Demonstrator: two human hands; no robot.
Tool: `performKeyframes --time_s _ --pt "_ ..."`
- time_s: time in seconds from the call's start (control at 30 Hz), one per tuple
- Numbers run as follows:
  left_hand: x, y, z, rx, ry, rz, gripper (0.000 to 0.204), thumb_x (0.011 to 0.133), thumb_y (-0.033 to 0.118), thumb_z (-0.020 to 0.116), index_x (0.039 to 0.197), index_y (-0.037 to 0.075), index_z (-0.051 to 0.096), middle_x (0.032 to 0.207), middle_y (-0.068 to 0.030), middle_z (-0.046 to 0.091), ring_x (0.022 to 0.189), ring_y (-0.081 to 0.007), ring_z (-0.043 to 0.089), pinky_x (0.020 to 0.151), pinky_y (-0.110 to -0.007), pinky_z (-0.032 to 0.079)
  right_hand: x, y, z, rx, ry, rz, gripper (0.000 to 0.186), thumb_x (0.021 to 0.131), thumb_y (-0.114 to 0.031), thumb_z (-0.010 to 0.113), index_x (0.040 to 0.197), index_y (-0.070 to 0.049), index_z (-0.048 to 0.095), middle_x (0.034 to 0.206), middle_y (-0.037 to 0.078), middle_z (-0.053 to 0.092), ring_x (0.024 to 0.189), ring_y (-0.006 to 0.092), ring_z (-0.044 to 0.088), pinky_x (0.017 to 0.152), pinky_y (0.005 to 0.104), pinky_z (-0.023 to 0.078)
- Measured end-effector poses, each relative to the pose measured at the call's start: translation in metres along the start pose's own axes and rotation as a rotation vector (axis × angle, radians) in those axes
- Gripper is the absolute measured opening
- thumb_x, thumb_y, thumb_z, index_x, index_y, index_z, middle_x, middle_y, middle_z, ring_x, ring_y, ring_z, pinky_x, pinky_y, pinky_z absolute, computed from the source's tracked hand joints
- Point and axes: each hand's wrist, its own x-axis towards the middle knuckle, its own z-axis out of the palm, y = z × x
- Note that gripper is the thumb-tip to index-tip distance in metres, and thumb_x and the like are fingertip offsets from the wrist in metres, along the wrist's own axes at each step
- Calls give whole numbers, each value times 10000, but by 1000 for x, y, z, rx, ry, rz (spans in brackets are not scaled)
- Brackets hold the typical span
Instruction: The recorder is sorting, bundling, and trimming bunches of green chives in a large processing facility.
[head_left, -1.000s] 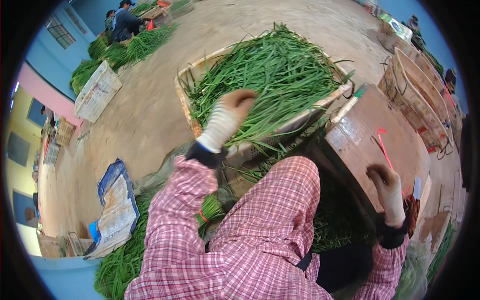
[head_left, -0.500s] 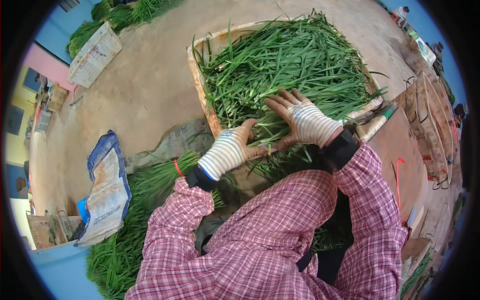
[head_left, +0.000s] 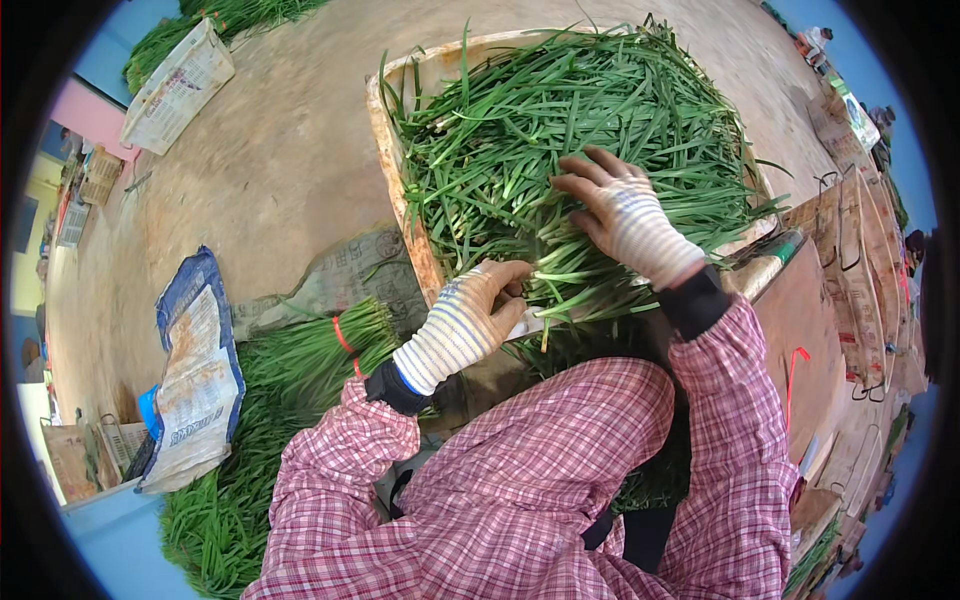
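Observation:
A shallow pale crate with a worn rim stands in front of me, heaped with long green garlic chives. My right hand, in a striped glove with brown fingers, rests over the near part of the heap with its fingers spread. Below it, pale stem ends poke toward me over the near rim. My left hand, gloved alike, is at the near left corner beside those stem ends. Its fingers curl toward the thumb; what they hold, if anything, is hidden. Next to my left wrist lies a chive bundle with a red tie.
More chives lie on the left by a blue-edged woven sack. A white crate stands far left. Stacked brown crates and a red strip are on the right. People sit farther off at the right edge.
My right hand has moved right, away from my left. My left hand's fingers have curled in, and the stem ends between the hands show more. The view has shifted slightly.

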Motion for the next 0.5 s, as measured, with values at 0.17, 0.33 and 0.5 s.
performKeyframes --time_s 0.17,0.33,0.5 --pt "-9 0 -1 133 34 127 332 889 93 606 1196 -35 598 1124 -191 603 1005 -289 629 876 -377 512 19 -10 -17 -14 -283 -56 452 771 -194 691 1205 -93 615 1226 131 609 1272 325 483 1036 481 389" --pt "-3 2 -2 92 28 60 474 838 251 727 1208 5 563 1296 -201 517 1059 -313 608 869 -374 512 5 10 -19 261 -287 -161 412 809 -257 694 1168 -66 625 1233 155 601 1198 356 538 995 462 431" --pt "1 23 -8 90 -138 -170 681 721 354 830 1252 61 520 1288 -230 572 1151 -344 599 947 -395 496 10 9 -33 272 -656 87 653 715 -363 787 1292 -132 585 1238 168 596 1141 380 546 993 459 425"
